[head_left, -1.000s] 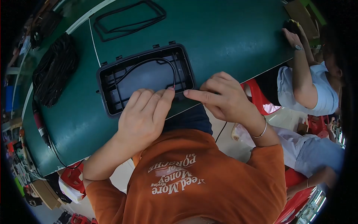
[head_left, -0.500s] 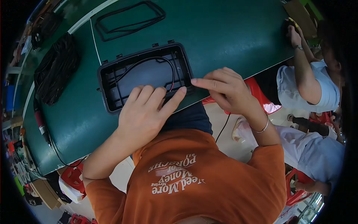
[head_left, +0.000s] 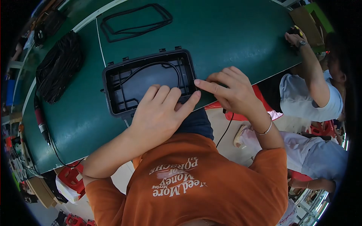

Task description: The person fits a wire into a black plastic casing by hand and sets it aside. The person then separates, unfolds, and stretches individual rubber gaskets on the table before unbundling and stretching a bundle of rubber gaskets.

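Note:
A black rectangular plastic box [head_left: 130, 92], open at the top, lies on the green table. Inside it a thin black cable [head_left: 160, 62] curves along the far side and down the right. My left hand [head_left: 160, 111] lies across the box's near right edge, several fingers bent inward and one stretched toward the right corner. My right hand [head_left: 232, 90] is just outside that corner, its index fingertip at the right wall and the other fingers loosely bent. The two fingertips nearly meet. Nothing shows in either hand, though my fingers hide the corner and the cable's end.
A bundle of black cable [head_left: 60, 66] lies at the left, above a red-and-black tool [head_left: 40, 118] with a cord. A black rubber ring [head_left: 137, 24] rests behind the box. At the right sits a co-worker [head_left: 305, 86] near a cardboard box [head_left: 305, 22].
My left hand has slid right, its stretched finger moving toward the box's right corner and covering the red wire seen before. My right fingertip stays at the wall. The co-worker's hand has moved slightly.

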`<state>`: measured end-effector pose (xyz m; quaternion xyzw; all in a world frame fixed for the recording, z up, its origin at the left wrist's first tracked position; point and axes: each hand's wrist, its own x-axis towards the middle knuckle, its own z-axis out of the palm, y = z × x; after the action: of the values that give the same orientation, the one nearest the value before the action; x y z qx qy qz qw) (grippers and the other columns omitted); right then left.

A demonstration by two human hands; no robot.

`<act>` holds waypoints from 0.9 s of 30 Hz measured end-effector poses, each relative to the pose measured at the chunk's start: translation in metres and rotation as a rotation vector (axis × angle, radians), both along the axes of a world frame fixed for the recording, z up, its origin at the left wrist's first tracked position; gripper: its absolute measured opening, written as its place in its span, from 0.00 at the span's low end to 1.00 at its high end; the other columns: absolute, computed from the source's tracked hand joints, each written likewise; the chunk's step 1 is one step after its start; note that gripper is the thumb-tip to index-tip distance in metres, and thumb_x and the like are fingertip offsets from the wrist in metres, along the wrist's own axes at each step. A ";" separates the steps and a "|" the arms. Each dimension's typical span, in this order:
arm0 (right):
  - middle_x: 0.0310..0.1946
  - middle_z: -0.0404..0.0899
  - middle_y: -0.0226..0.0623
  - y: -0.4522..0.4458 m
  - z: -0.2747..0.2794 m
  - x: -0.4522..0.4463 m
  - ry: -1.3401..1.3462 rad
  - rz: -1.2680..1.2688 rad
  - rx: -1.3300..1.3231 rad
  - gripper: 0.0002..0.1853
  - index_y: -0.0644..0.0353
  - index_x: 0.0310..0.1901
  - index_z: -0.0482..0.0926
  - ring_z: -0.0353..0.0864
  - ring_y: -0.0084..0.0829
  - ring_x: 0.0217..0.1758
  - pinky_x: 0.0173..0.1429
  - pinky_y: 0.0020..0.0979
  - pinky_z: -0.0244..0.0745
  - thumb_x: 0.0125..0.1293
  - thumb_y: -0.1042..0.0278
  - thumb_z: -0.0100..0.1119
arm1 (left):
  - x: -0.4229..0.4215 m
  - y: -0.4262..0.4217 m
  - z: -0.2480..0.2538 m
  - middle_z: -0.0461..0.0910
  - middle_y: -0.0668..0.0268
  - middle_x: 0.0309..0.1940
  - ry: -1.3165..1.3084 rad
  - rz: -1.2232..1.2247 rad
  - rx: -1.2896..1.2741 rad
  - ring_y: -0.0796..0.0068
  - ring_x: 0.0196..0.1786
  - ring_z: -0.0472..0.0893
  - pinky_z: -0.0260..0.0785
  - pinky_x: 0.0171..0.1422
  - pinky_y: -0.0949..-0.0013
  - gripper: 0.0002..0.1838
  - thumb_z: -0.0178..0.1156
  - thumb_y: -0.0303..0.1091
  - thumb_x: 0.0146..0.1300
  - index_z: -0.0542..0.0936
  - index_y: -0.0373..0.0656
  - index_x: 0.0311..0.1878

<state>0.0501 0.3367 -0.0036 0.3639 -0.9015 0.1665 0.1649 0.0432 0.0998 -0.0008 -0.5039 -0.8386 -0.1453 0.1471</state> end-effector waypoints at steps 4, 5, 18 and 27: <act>0.33 0.76 0.30 0.001 -0.004 -0.006 -0.025 -0.011 -0.057 0.29 0.46 0.53 0.78 0.72 0.32 0.29 0.34 0.29 0.66 0.45 0.81 0.59 | 0.000 0.004 0.001 0.66 0.65 0.29 0.007 0.053 -0.064 0.67 0.34 0.68 0.62 0.43 0.65 0.24 0.53 0.28 0.51 0.76 0.43 0.55; 0.33 0.76 0.31 0.001 -0.004 -0.008 -0.040 -0.007 -0.050 0.29 0.46 0.53 0.78 0.72 0.32 0.29 0.35 0.29 0.66 0.46 0.81 0.59 | 0.000 0.005 -0.001 0.64 0.65 0.28 -0.018 0.056 -0.048 0.66 0.32 0.67 0.62 0.42 0.64 0.27 0.54 0.28 0.48 0.75 0.45 0.57; 0.33 0.76 0.30 0.002 -0.007 -0.033 -0.044 -0.026 0.010 0.27 0.44 0.57 0.74 0.75 0.31 0.34 0.40 0.31 0.69 0.53 0.75 0.58 | -0.004 0.008 0.001 0.66 0.58 0.63 -0.015 -0.014 -0.115 0.58 0.66 0.66 0.61 0.62 0.53 0.21 0.52 0.32 0.56 0.74 0.44 0.55; 0.34 0.77 0.31 -0.002 -0.008 -0.042 -0.037 -0.045 -0.037 0.26 0.48 0.56 0.75 0.75 0.31 0.35 0.40 0.31 0.69 0.52 0.76 0.58 | -0.003 0.009 -0.003 0.70 0.61 0.60 -0.008 -0.049 -0.046 0.58 0.64 0.68 0.62 0.60 0.51 0.18 0.53 0.33 0.56 0.77 0.42 0.50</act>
<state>0.0080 0.3346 -0.0115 0.3372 -0.9091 0.1858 0.1587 0.0406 0.1089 -0.0043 -0.5268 -0.8299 -0.1313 0.1287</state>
